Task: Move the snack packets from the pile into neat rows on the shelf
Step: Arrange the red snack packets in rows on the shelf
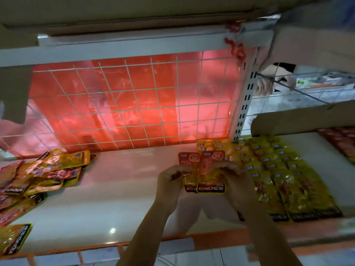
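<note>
A small stack of red and orange snack packets (pixel 206 172) marked KONCHEW is held upright over the white shelf (pixel 123 189). My left hand (pixel 170 182) grips its left edge and my right hand (pixel 235 179) grips its right edge. To the right lie neat overlapping rows of yellow packets (pixel 278 175) running from the back of the shelf to the front. A loose pile of mixed red and yellow packets (pixel 38 175) is heaped at the shelf's left end.
A white wire grid (pixel 134 104) with red plastic behind it closes the shelf's back. A cardboard box flap (pixel 299 120) overhangs the right side, with red packets (pixel 342 141) beyond. An orange rail (pixel 96 246) edges the front. Another person's hand (pixel 266 84) shows behind the upright.
</note>
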